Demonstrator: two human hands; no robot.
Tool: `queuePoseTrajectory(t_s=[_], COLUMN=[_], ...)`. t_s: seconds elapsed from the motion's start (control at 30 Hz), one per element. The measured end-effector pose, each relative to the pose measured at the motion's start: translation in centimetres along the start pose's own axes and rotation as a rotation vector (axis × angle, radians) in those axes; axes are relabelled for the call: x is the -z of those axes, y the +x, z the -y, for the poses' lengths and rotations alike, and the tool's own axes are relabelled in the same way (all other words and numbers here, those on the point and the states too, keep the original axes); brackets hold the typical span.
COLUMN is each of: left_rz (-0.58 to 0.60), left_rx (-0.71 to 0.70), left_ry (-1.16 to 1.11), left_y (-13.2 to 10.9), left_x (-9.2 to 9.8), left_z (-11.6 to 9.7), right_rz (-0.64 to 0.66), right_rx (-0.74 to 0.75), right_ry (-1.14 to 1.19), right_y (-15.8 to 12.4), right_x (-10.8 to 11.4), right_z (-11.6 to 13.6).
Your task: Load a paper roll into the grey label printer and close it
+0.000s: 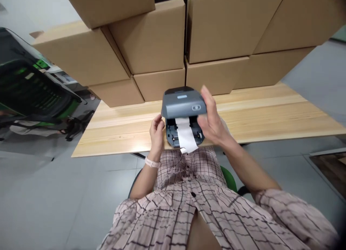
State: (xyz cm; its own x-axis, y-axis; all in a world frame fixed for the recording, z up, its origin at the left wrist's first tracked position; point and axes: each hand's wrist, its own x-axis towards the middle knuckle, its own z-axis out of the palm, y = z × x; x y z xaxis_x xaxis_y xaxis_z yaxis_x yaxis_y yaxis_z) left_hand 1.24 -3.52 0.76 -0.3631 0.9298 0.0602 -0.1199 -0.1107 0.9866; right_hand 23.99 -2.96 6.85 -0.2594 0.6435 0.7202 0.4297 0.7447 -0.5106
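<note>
Have white paper strip (186, 134) trailing out front of blue-grey plastic printer (170, 134), at near edge of pale wood table (259, 116). Have left grip (157, 134) at its left side; can't tell if grasping. Clasping half-raised lid (178, 108) by right side with right grip (213, 124). Have brown cardboard boxes (158, 41) stacked behind.

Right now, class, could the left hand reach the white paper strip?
Probably yes: the left hand is beside the open grey plastic printer, and the white paper strip hangs out its front, uncovered.
</note>
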Motion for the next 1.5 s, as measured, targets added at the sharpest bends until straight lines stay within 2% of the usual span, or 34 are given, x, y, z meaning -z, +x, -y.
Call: queuePoseTrajectory(t_s=[0.13, 0.23, 0.3, 0.4, 0.43, 0.47, 0.6, 0.67, 0.77, 0.87, 0.93, 1.0, 1.07, 1.13, 1.2, 1.27, 1.37, 1.4, 1.43, 1.5], left_rz=[0.063, 0.088, 0.097, 0.130, 0.141, 0.152, 0.220, 0.250, 0.254, 0.258, 0.286, 0.320, 0.334, 0.313, 0.276, 0.254, 0.244, 0.242, 0.241, 0.244], left_rx=[-0.050, -0.075, -0.107, -0.149, -0.148, -0.140, -0.129, -0.132, -0.137, -0.157, -0.168, -0.161, -0.138, -0.142, -0.167, -0.175, -0.159, -0.155, -0.153, -0.147], left_ry=[0.029, 0.087, 0.135, 0.199, 0.223, 0.249, 0.365, 0.419, 0.475, 0.508, 0.539, 0.553, 0.549, 0.560, 0.579, 0.561, 0.472, 0.448, 0.437, 0.444], left_y=[2.8, 3.4, 3.3, 3.0, 3.0, 3.1, 3.9, 4.3, 4.6, 4.7, 4.7, 4.5, 4.3, 3.9, 3.5, 3.1, 3.0, 3.0, 3.1, 3.2], left_x=[-1.0, -1.8, -2.1, -2.0, -1.9, -1.8, -1.4, -1.3, -1.3, -1.2, -1.1, -1.0, -0.9, -0.9, -1.0, -1.1, -1.2, -1.2, -1.1, -1.1], left_z=[0.4, 0.4, 0.2, -0.1, -0.2, -0.4, -1.0, -1.3, -1.7, -1.9, -1.9, -2.0, -2.0, -2.0, -1.9, -1.8, -1.6, -1.5, -1.4, -1.3], right_rz=[-0.029, -0.059, -0.103, -0.170, -0.129, -0.031, 0.648, 0.885, 1.048, 1.089, 1.085, 1.071, 1.028, 0.891, 0.601, 0.198, -0.190, -0.262, -0.277, -0.154], right_rx=[-0.018, -0.029, 0.006, 0.087, 0.099, 0.093, -0.011, 0.015, 0.088, 0.106, 0.095, 0.057, -0.017, -0.101, -0.131, -0.093, -0.226, -0.303, -0.388, -0.577], right_ry=[-0.065, -0.059, -0.103, -0.195, -0.202, -0.198, -0.225, -0.256, -0.245, -0.219, -0.134, 0.046, 0.248, 0.414, 0.578, 0.716, 0.659, 0.611, 0.563, 0.495], right_y=[7.8, 12.9, 14.6, 13.5, 12.5, 11.3, 7.6, 7.2, 7.9, 8.8, 9.4, 9.7, 9.4, 8.0, 5.3, 1.8, -3.4, -4.6, -5.6, -6.4], right_x=[0.0, 0.0, 0.2, 0.5, 0.6, 0.5, -0.6, -1.5, -2.7, -3.4, -2.9, -1.4, 1.3, 4.7, 8.3, 11.2, 14.1, 14.5, 14.8, 14.8], right_z=[-2.2, -3.6, -3.8, -3.1, -2.9, -2.8, -3.1, -3.6, -4.0, -4.4, -4.5, -4.6, -4.8, -5.6, -7.0, -8.9, -11.5, -12.1, -12.5, -13.1])
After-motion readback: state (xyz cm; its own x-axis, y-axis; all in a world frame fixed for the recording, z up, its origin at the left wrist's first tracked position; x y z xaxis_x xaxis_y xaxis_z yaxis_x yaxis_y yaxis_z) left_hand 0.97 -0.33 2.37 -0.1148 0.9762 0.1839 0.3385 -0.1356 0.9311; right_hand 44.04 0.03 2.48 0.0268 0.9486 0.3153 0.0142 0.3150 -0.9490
